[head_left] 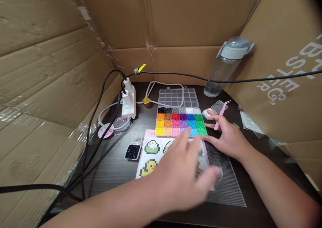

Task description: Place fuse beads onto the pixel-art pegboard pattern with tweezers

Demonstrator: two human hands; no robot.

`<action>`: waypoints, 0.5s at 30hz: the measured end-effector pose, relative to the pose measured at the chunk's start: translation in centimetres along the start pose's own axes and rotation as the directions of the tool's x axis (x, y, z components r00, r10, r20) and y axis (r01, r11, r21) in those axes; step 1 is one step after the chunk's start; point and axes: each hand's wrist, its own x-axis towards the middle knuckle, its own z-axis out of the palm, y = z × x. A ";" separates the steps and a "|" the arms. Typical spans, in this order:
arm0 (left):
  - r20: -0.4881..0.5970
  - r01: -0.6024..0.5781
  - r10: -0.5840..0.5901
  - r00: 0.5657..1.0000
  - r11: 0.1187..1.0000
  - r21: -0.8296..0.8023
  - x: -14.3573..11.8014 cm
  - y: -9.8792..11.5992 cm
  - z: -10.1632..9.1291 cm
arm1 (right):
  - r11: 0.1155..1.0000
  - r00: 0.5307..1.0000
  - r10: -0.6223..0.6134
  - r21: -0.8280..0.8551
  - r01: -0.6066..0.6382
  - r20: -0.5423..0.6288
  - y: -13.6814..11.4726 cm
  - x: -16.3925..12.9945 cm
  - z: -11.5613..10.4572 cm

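Note:
My left hand (183, 174) is stretched over the pattern sheet (141, 169), fingers and thumb apart, somewhat blurred, with nothing seen in it. Its fingertips reach toward the front edge of the bead box (168, 124), whose compartments hold small beads in many colours. At the box's right front corner, my right hand (227, 134) has pink tweezers (222, 114) between its fingers, tips pointing up and away. Pixel drawings, such as a yellow figure (148, 167), show on the sheet; my left hand hides part of it. A clear pegboard (232, 187) lies partly beneath the sheet's right side.
A small open case of black beads (132, 151) sits left of the sheet. Behind are a power strip (128, 103), a gold cup (146, 102) and a clear lid (178, 97). A water bottle (223, 66) stands back right; a black cable (176, 74) crosses between cardboard walls.

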 end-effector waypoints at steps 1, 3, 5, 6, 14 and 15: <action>-0.010 0.138 -0.139 0.990 0.989 -0.051 0.3 -0.9 -0.4 | 1.000 1.000 -0.001 0.001 0.001 -0.010 0.0 0.0 0.0; -0.090 0.291 -0.305 0.948 0.946 -0.144 0.8 -2.7 -0.5 | 0.999 1.000 -0.016 0.029 0.016 -0.025 0.1 -0.1 0.1; -0.180 0.341 -0.380 0.907 0.916 -0.213 1.1 -4.2 -0.3 | 0.994 0.999 -0.032 0.102 0.035 -0.031 0.0 -0.2 0.1; -0.208 0.350 -0.404 0.891 0.902 -0.251 1.2 -4.7 -0.1 | 0.988 0.999 -0.033 0.147 0.037 -0.034 0.0 -0.2 0.0; -0.245 0.314 -0.442 0.863 0.849 -0.426 1.3 -6.0 0.3 | 0.967 0.999 -0.015 0.252 0.027 -0.048 -0.6 -0.5 0.0; -0.246 0.318 -0.448 0.860 0.846 -0.429 1.3 -6.0 0.3 | 0.968 0.998 -0.022 0.247 0.033 -0.050 -0.7 -0.6 0.0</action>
